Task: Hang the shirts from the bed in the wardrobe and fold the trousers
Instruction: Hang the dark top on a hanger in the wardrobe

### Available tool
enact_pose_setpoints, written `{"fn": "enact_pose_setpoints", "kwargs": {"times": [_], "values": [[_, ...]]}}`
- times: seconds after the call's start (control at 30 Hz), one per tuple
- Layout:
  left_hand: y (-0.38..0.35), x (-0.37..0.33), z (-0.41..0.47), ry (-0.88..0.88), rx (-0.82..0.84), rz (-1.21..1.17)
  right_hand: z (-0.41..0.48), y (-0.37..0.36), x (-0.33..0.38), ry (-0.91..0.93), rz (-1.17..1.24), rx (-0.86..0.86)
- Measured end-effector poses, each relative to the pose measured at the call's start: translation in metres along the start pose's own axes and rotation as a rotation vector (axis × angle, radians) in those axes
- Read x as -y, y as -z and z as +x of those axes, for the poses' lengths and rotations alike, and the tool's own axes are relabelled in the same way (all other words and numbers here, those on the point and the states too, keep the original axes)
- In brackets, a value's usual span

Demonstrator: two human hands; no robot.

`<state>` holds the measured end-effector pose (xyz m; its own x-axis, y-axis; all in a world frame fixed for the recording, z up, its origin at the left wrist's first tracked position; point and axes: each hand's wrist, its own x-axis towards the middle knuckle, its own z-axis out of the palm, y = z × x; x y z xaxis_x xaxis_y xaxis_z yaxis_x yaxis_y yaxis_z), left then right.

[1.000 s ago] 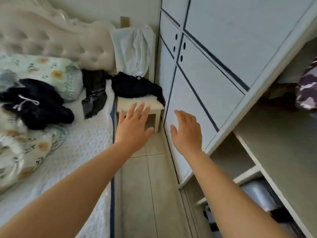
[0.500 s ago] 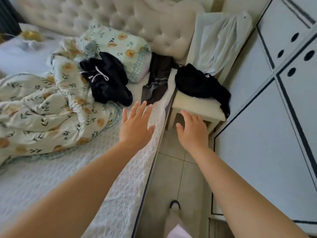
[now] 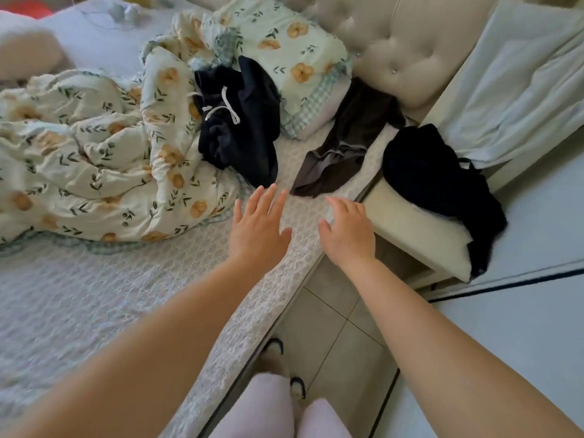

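Both bare forearms stretched forward, palms down. Left hand over the white textured bed cover: fingers straight, spread, grip open and empty. Right hand above the bed's edge: fingers loosely bent, grip open and empty. Crumpled navy drawstring garment lies against the floral quilt, just beyond the left fingertips. Flat grey-brown garment lies on the bed ahead of the right hand.

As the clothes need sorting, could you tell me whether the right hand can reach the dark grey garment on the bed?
Probably yes: the right hand, open and empty, is just short of the near edge of the dark grey garment, with only bare bedcover between them.
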<state>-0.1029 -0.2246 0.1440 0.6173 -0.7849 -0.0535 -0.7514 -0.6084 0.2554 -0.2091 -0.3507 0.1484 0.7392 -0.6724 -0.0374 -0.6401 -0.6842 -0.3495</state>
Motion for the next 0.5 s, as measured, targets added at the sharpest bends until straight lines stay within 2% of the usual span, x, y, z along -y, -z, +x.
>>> {"fn": "enact_pose_setpoints", "kwargs": {"times": [0.3, 0.5], "values": [[-0.034, -0.015, 0.112, -0.060, 0.077, -0.003, 0.098, -0.019, -0.050, -0.115, 0.034, 0.077], [-0.056, -0.029, 0.176, -0.096, 0.172, 0.032, 0.160, -0.016, -0.098, -0.282, 0.160, 0.032]]}}
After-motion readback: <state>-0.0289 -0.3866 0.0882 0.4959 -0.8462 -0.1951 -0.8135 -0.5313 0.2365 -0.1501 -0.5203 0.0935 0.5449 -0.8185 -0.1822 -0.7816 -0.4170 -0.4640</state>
